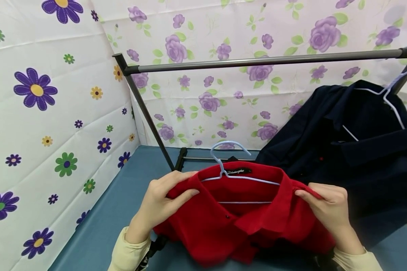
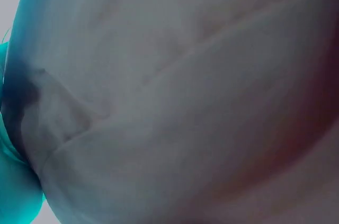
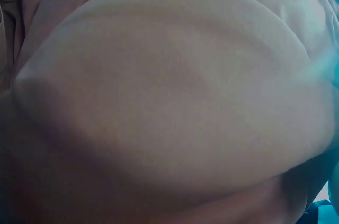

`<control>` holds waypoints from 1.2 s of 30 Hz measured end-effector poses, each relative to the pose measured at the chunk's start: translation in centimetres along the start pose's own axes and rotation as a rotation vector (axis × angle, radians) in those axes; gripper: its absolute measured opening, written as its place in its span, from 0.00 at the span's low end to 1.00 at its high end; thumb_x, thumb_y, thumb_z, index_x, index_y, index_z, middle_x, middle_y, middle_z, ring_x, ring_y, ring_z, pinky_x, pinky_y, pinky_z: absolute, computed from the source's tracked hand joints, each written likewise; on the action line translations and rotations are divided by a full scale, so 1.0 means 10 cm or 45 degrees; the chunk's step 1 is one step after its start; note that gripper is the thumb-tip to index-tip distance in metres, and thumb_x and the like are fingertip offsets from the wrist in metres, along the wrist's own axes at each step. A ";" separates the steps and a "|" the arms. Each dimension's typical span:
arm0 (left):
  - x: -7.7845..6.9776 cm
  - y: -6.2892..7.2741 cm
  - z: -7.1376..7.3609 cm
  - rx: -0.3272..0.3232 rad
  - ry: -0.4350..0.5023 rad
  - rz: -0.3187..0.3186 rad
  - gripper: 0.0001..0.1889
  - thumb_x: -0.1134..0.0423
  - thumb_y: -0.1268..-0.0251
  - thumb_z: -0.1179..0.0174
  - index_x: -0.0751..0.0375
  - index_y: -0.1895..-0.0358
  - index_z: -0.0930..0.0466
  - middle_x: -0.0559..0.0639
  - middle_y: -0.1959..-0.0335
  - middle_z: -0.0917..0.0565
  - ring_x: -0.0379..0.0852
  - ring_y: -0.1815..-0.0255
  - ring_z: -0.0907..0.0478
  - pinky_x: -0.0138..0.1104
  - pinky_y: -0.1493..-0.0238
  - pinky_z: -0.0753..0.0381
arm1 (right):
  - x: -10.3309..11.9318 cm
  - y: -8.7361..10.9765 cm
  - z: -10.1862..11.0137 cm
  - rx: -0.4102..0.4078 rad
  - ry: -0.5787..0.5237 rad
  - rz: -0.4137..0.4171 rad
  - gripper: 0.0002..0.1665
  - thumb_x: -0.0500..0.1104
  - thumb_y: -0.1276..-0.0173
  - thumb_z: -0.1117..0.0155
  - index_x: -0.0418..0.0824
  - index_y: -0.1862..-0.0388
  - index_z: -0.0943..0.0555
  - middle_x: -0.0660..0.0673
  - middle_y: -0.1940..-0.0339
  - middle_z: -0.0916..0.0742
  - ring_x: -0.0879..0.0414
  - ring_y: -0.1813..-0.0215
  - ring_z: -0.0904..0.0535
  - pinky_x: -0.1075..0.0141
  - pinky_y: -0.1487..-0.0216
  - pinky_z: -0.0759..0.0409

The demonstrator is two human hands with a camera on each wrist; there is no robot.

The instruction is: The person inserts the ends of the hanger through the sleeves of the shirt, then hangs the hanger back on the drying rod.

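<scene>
A red collared shirt [image 1: 207, 229] is held up in front of me in the head view. Inside its open neck sits a pale blue wire hanger [image 1: 241, 178], the hook rising above the collar. My left hand [image 1: 161, 201] grips the shirt's shoulder on the left, thumb in front and fingers behind. On the other side, my right hand [image 1: 330, 207] pinches the cloth at the opposite shoulder. Blurred, greyish cloth [image 2: 175, 102] fills most of the left wrist view, and similar pale cloth [image 3: 175, 91] fills the right wrist view; neither shows its hand clearly.
Behind the shirt stands a dark metal rack with a horizontal rail [image 1: 257, 62]. At its right end hangs a navy shirt [image 1: 366, 180] on another pale hanger [image 1: 390, 90]. The surface below is blue [image 1: 122, 195]; flower-patterned sheets [image 1: 203, 34] cover the walls.
</scene>
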State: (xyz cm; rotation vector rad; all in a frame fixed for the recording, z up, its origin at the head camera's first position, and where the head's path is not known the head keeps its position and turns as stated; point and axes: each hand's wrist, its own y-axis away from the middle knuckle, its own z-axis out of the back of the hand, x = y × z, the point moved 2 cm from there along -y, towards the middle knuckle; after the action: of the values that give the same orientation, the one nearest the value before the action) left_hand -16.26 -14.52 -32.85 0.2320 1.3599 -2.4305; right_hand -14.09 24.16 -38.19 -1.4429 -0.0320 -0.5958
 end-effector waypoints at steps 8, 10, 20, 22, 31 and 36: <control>0.13 0.23 0.12 -0.049 -0.116 0.102 0.18 0.54 0.34 0.31 0.57 0.44 0.15 0.48 0.59 0.12 0.39 0.67 0.17 0.28 0.64 0.17 | 0.01 -0.03 0.06 -0.021 -0.018 -0.010 0.28 0.50 0.35 0.27 0.44 0.89 0.30 0.53 0.87 0.34 0.67 0.83 0.43 0.79 0.82 0.47; 0.15 0.29 0.13 -0.044 -0.116 0.145 0.16 0.59 0.38 0.27 0.56 0.48 0.13 0.48 0.59 0.11 0.39 0.66 0.16 0.28 0.63 0.17 | 0.02 -0.03 0.07 -0.028 -0.028 -0.004 0.28 0.49 0.36 0.27 0.44 0.89 0.30 0.53 0.87 0.34 0.67 0.83 0.43 0.79 0.81 0.48; 0.21 0.43 0.14 -0.022 -0.099 0.070 0.22 0.53 0.33 0.33 0.48 0.82 0.33 0.41 0.88 0.38 0.30 0.84 0.47 0.20 0.83 0.43 | 0.02 0.02 0.03 0.009 -0.096 -0.033 0.27 0.47 0.37 0.26 0.44 0.88 0.29 0.53 0.87 0.32 0.67 0.84 0.42 0.78 0.83 0.46; 0.21 0.43 0.13 -0.046 -0.093 0.029 0.24 0.53 0.33 0.33 0.49 0.83 0.35 0.42 0.88 0.41 0.30 0.85 0.49 0.20 0.84 0.44 | 0.01 0.03 0.03 0.007 -0.096 -0.044 0.26 0.47 0.37 0.25 0.44 0.88 0.29 0.53 0.87 0.32 0.67 0.84 0.42 0.78 0.83 0.46; 0.23 0.43 0.15 -0.175 -0.102 -0.016 0.23 0.53 0.32 0.33 0.49 0.83 0.32 0.41 0.88 0.41 0.31 0.87 0.50 0.20 0.85 0.47 | -0.07 0.08 0.03 -0.011 -0.068 -0.105 0.22 0.44 0.36 0.25 0.41 0.84 0.25 0.53 0.86 0.29 0.67 0.83 0.39 0.76 0.83 0.43; 0.22 0.42 0.20 -0.208 -0.087 0.026 0.20 0.53 0.32 0.33 0.50 0.82 0.27 0.40 0.89 0.37 0.30 0.88 0.47 0.21 0.86 0.46 | -0.15 0.14 0.04 -0.004 -0.064 -0.214 0.10 0.36 0.38 0.24 0.34 0.74 0.17 0.54 0.79 0.18 0.67 0.79 0.30 0.76 0.80 0.33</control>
State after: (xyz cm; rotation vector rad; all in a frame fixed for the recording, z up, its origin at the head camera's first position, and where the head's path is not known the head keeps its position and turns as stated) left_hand -16.71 -18.67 -35.80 0.1204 1.5077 -2.2744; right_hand -14.64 25.11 -39.93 -1.4675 -0.1933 -0.6970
